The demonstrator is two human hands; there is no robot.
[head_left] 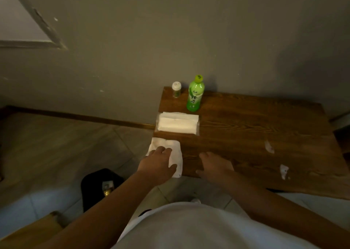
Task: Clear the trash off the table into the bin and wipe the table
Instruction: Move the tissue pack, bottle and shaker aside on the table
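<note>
The head camera is looking down on a dark wooden surface (pixel 255 127) standing against a plain grey wall (pixel 170 40), with pale tiled floor (pixel 85 144) stretching away to its left and a brown skirting board (pixel 75 116) running along the foot of the wall. The room is dimly lit.

The left hand (pixel 157 165) is lying flat, fingers spread, on a white paper towel (pixel 175 154) at the surface's near left corner; the towel is hanging partly over the left edge. The left grip is open, pressing down on the towel rather than closing around it. The right hand (pixel 216 166) is resting palm-down on the bare wood just beside it, its grip likewise open and holding nothing.

Beyond the towel, a pack of white tissues (pixel 178 123) is lying along the left edge. Behind it, near the wall, a green drink bottle (pixel 195 95) is standing upright, with a small white-capped jar (pixel 176 89) just to its left.

Two torn white scraps are lying toward the right of the surface: one scrap (pixel 269 146) further in, another scrap (pixel 283 171) nearer the front edge.

On the floor, down to the left of the surface, a black bin (pixel 94 188) is sitting with something pale and shiny inside it.
</note>
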